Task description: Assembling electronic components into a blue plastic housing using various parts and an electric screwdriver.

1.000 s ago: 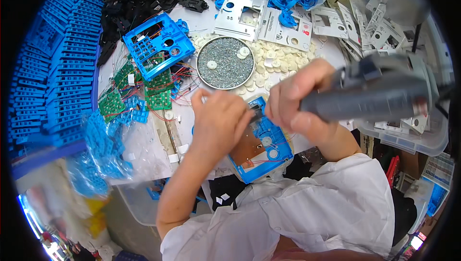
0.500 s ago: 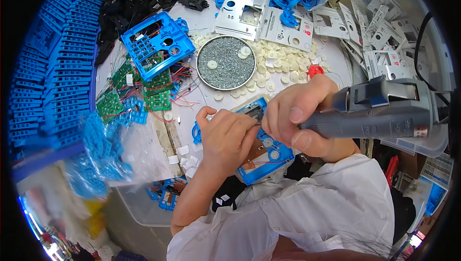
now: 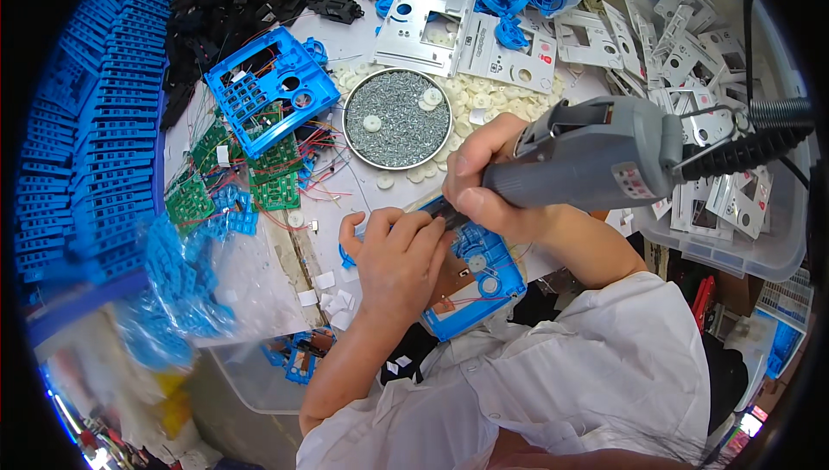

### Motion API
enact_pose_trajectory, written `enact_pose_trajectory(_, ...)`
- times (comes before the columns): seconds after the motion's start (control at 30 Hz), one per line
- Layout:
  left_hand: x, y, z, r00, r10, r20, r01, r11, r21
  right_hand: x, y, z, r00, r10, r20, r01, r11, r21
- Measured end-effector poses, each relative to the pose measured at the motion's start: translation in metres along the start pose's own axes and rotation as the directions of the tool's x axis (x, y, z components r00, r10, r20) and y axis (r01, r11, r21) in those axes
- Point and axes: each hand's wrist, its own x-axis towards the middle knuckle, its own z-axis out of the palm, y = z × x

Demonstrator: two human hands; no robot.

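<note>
My right hand (image 3: 490, 178) is wrapped around a grey electric screwdriver (image 3: 587, 159), its front end pointing down and left toward the work. Below it lies an open blue plastic casing (image 3: 475, 313), tilted on the near edge of the table, with a brown circuit board (image 3: 447, 284) and thin red wires inside. My left hand (image 3: 390, 256) bends its fingers over the far left side of the casing, by a black part (image 3: 442, 211) next to the screwdriver's front end. The tip of the screwdriver and my left thumb are hidden.
A round dish of small screws (image 3: 397, 129) stands beyond my hands, with cream plastic discs (image 3: 484, 94) around it. Another blue casing (image 3: 275, 90) and green circuit boards (image 3: 276, 181) lie left. Stacked blue parts (image 3: 112, 124) line the left edge. A clear bin (image 3: 734, 241) holds white panels at right.
The screwdriver has swung leftward and stands higher, showing more of its body and its coiled cord. My right hand has moved a little left with it. My left hand stays at the casing.
</note>
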Motion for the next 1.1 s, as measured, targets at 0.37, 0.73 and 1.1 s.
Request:
enact_pose_trajectory(0.37,-0.003,-0.001,-0.001,1.000,-0.015,0.019,0.015,1.000,-0.009,0.001,0.005,-0.005,0.981,0.012,0.196,0.047,0.954,-0.296)
enact_pose_trajectory(0.73,-0.002,-0.003,-0.018,0.995,-0.075,0.059,0.083,0.987,-0.137,0.010,0.008,-0.020,0.999,0.026,-0.031,-0.025,0.998,0.054)
enact_pose_trajectory(1.1,-0.084,-0.005,-0.033,0.990,-0.141,0.030,0.144,0.981,-0.133,0.005,-0.059,-0.053,0.837,-0.374,-0.400,0.146,0.856,-0.495)
